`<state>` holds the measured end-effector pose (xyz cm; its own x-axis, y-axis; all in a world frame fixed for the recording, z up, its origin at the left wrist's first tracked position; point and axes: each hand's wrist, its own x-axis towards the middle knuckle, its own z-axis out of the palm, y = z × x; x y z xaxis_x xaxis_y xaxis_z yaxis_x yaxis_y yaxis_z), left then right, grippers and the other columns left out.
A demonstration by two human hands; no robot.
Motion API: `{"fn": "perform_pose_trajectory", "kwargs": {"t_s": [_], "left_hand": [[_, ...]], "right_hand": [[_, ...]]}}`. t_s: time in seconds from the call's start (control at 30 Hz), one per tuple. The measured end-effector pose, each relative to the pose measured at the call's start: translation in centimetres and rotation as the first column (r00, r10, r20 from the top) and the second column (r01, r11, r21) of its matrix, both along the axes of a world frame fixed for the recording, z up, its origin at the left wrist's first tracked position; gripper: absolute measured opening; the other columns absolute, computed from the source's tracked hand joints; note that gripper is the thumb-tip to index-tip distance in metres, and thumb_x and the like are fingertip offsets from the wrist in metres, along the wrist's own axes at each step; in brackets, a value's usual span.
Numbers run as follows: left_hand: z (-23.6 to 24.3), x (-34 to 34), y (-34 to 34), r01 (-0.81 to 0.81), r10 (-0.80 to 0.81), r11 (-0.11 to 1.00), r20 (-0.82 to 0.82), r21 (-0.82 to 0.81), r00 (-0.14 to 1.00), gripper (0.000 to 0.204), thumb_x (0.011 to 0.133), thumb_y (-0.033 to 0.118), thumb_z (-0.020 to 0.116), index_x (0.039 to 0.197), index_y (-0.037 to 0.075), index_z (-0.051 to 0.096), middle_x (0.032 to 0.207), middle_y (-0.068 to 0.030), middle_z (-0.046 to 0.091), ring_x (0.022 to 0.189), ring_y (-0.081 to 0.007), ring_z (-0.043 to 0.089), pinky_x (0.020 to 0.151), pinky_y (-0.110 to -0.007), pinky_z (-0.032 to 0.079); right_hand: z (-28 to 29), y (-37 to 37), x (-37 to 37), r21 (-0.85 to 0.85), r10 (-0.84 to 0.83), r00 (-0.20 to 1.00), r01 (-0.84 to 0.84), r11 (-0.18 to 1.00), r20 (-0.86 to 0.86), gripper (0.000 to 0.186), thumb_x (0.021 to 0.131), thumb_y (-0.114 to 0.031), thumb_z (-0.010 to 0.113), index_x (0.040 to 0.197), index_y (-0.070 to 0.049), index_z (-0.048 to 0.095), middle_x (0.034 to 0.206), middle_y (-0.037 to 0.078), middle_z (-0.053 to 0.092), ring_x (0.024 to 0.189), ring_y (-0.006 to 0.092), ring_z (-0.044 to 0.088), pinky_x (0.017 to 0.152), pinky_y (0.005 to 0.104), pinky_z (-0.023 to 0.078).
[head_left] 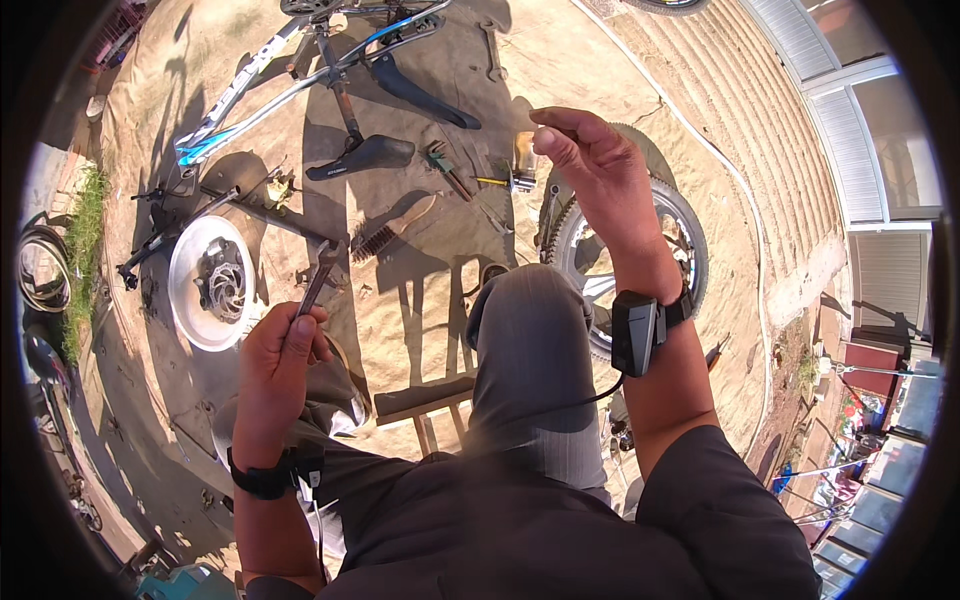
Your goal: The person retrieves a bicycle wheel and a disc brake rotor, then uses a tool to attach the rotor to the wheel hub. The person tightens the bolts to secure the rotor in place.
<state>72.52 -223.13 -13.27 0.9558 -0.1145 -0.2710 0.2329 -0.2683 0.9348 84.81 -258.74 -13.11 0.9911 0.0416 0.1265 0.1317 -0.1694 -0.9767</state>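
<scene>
A metal open-ended wrench (318,278) stands up from my left hand (277,362), whose thumb and fingers are closed around its lower part. My right hand (598,160) is raised above a knobby-tyred bicycle wheel (690,230), with its fingers bent. A small gap shows between the thumb and index finger, and I see nothing held there. Left of the wrench, a white basin (180,290) on the ground holds brake discs (226,285) and dark parts. Between my hands on the ground lie a wooden-handled wire brush (398,228) and a green-and-red adjustable pipe wrench (448,170).
A white-and-blue bicycle frame (240,110) lies at the far left beside a black saddle (362,160). Another wrench (493,52) lies beyond. A fork (190,230) is near the basin. A low wooden stool (425,400) stands by my knee. Ridged steps run along the right.
</scene>
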Motion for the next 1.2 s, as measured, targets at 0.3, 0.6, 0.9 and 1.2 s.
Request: {"fn": "perform_pose_trajectory", "kwargs": {"t_s": [0.3,0.6,0.9,1.2], "left_hand": [[-5.5,0.1,2.9,-0.379,0.397,0.916,-0.16,0.133,0.904,0.029,0.109,0.025,0.048,0.105,0.0,0.063,0.073,-0.0005,0.058,0.065,-0.0088,0.056,0.061,-0.024,0.044],[-9.2,1.4,4.2,-0.402,0.432,0.901,-0.246,0.163,0.868,0.029,0.11,0.029,0.049,0.105,0.004,0.061,0.072,0.0016,0.056,0.063,-0.0072,0.053,0.06,-0.024,0.041],[-10.0,2.6,2.6,-0.395,0.475,0.87,-0.285,0.295,0.833,0.029,0.111,0.031,0.046,0.105,0.006,0.059,0.078,0.0021,0.054,0.066,-0.0092,0.053,0.061,-0.025,0.041],[-10.1,2.2,1.7,-0.381,0.474,0.864,-0.274,0.329,0.837,0.029,0.111,0.032,0.047,0.104,0.006,0.059,0.076,0.0023,0.05,0.065,-0.0096,0.05,0.061,-0.025,0.041]], "right_hand": [[-27.4,-18.5,-10.6,-0.707,-0.493,0.738,0.031,0.707,-0.461,0.09,0.078,-0.052,0.084,0.139,0.007,0.054,0.128,0.026,0.067,0.12,0.0347,0.066,0.1,0.0416,0.051],[-37.1,-16.4,-10.8,-0.646,-0.452,0.681,-0.041,0.762,-0.576,0.116,0.072,-0.06,0.083,0.151,0.01,0.035,0.149,0.033,0.045,0.142,0.0427,0.043,0.116,0.0443,0.038],[-40.3,-16.6,-6.9,-0.619,-0.48,0.557,-0.079,0.782,-0.678,0.136,0.071,-0.064,0.084,0.158,0.01,0.01,0.156,0.032,0.037,0.145,0.039,0.041,0.115,0.0412,0.039],[-39.9,-17.6,-7.6,-0.578,-0.565,0.548,0.172,0.798,-0.617,0.111,0.065,-0.059,0.09,0.14,0.009,0.043,0.124,0.025,0.063,0.116,0.0373,0.063,0.097,0.0432,0.051]]}}
